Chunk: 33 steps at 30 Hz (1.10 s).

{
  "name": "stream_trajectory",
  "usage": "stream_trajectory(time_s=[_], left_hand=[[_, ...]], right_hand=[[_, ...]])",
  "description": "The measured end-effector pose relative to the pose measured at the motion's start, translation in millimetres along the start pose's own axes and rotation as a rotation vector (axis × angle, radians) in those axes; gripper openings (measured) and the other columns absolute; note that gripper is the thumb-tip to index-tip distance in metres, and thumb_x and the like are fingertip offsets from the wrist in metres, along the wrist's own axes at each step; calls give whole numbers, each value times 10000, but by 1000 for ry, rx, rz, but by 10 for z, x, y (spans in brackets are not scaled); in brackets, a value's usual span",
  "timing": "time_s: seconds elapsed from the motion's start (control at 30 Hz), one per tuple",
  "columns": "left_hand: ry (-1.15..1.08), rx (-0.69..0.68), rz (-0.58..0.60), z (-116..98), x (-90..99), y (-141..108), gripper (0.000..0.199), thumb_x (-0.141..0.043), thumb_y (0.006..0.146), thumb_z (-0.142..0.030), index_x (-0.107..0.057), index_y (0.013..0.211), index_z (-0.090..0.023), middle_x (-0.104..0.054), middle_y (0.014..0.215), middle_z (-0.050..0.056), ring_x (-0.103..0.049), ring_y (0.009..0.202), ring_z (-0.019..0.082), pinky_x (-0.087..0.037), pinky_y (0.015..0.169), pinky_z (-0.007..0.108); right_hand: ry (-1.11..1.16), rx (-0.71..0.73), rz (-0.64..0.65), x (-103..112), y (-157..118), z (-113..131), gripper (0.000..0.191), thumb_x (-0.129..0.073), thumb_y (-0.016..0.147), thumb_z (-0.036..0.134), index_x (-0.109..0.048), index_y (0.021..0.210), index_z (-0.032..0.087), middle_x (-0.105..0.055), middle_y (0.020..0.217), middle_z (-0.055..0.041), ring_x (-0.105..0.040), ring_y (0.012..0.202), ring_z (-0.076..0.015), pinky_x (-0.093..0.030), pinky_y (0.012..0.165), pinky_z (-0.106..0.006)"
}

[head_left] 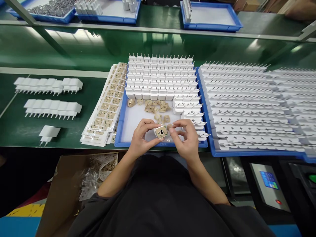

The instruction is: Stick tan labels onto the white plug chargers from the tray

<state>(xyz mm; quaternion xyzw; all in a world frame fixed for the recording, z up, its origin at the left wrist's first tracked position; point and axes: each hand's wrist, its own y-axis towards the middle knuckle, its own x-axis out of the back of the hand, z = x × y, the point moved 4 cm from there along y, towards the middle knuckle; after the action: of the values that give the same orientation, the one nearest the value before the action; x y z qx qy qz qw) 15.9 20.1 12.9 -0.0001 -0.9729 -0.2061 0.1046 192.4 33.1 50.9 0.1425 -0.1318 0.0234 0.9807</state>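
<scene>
My left hand point(145, 136) grips a white plug adapter point(161, 132), its port face turned up and covered by a tan sticker around a dark slot. Close by on the right, my right hand point(185, 136) pinches a small tan sticker piece point(169, 127) between thumb and forefinger. Both hands are over the front of a blue tray point(118, 140). In that tray lie loose tan sticker pieces point(155, 107), with rows of white plug adapters point(160, 77) standing pins up behind them and more lying along the right side.
Sheets of tan stickers point(106, 105) are stacked left of the tray. Farther left, white adapters point(53, 108) stand on the green bench. Another blue tray point(222, 153) full of adapters is on the right. Below are a cardboard box point(61, 194) and a device with a screen point(269, 184).
</scene>
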Motion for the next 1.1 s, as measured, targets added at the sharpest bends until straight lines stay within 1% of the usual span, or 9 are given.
stream_trajectory(time_s=[0.07, 0.13, 0.3, 0.43, 0.53, 0.73, 0.87, 0.97, 1.1], left_hand=[[-13, -12, -7, 23, 1, -11, 409, -794, 789, -296, -662, 1174, -257, -564, 1093, 78, -581, 1045, 220, -527, 886, 376], [-9, -42, -6, 27, -1, -16, 394, -789, 793, -285, -655, 1162, -258, -564, 1085, 77, -580, 1032, 218, -527, 873, 375], [56, -165, -67, -50, 0, -13, 439, -827, 752, -235, -626, 1140, -266, -554, 1034, 45, -575, 990, 194, -515, 855, 362], [217, -264, -114, -150, -18, -21, 373, -788, 798, -236, -605, 1121, -269, -537, 1030, 35, -579, 965, 177, -531, 827, 352], [260, -306, -124, -184, -29, -35, 376, -768, 817, -217, -585, 1140, -280, -531, 1050, 36, -583, 969, 171, -547, 817, 349], [230, -330, -116, -193, -15, -28, 445, -791, 787, -154, -589, 1162, -281, -532, 1071, 37, -581, 1001, 165, -549, 838, 331], [154, -276, -125, -142, 13, -17, 459, -820, 760, -181, -600, 1151, -275, -543, 1055, 37, -581, 998, 176, -527, 857, 345], [87, -244, -106, -88, 15, -24, 460, -822, 758, -212, -606, 1158, -282, -548, 1056, 43, -587, 996, 190, -527, 854, 358], [29, -181, -65, -35, -2, -27, 471, -825, 752, -219, -623, 1174, -275, -561, 1064, 50, -591, 997, 196, -524, 850, 357]], right_hand=[[127, -79, 137, -73, -26, -35, 260, -691, 867, 275, -606, 1112, 266, -601, 1133, -67, -628, 1044, -218, -606, 749, -310], [244, -127, 206, -143, -48, -61, 264, -695, 860, 285, -606, 1108, 266, -591, 1202, -73, -605, 1130, -229, -601, 799, -314], [413, -168, 131, -246, -28, -101, 85, -621, 886, 266, -618, 971, 261, -628, 1112, -53, -599, 1122, -214, -571, 841, -318], [406, -166, 94, -291, -1, -90, 83, -647, 857, 298, -601, 913, 259, -626, 1055, -45, -601, 1078, -217, -552, 843, -327], [407, -153, 71, -312, -1, -76, 97, -650, 851, 319, -594, 896, 255, -630, 1048, -47, -599, 1077, -222, -540, 855, -337], [423, -143, 56, -328, -30, -95, 26, -607, 859, 257, -601, 884, 256, -642, 1058, -48, -600, 1090, -217, -539, 863, -337], [460, -134, 166, -275, -7, -78, 106, -607, 866, 221, -643, 956, 264, -649, 1139, -47, -598, 1158, -223, -537, 896, -348], [336, -70, 229, -192, 47, -22, 136, -638, 891, 264, -652, 1025, 270, -674, 1152, -57, -609, 1164, -244, -520, 959, -407], [28, 203, 139, -84, 106, 107, 74, -638, 914, 246, -682, 953, 291, -711, 1065, -52, -617, 1125, -269, -472, 1032, -505]])
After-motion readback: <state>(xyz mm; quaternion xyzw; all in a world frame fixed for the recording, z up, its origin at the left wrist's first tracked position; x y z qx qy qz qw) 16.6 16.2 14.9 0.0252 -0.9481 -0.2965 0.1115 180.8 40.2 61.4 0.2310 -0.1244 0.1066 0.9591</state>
